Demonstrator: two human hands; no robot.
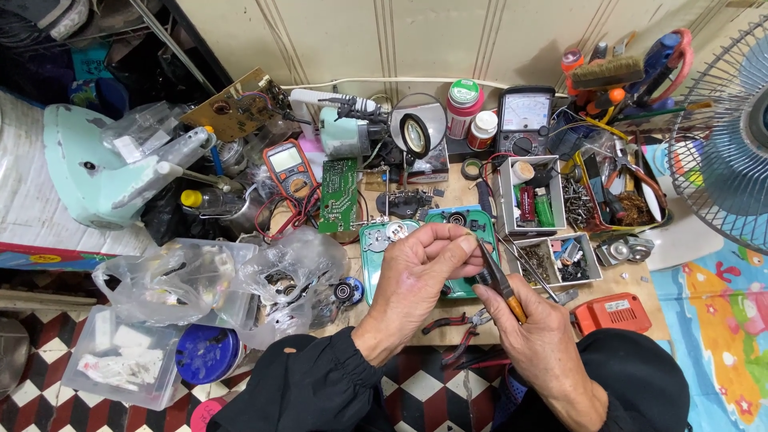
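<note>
Low in the middle of the frame, the left hand [420, 272] is pinching a small part [472, 234] between thumb and fingertips; it is too small to make out, likely light and easy to drop, so a fingertip pinch at its edges suits it. The right hand [532, 320] is closing round a tool [502, 286] with an orange handle and stiff dark tip, gripping the handle. Behind them a green tray [472, 220] is lying on the bench [632, 280]. At upper centre a jar [462, 108] with a green lid and red label is standing beside a white bottle [482, 130]. Clear bags [200, 280] are slumping at left; an orange box [612, 312] is sitting at right.
</note>
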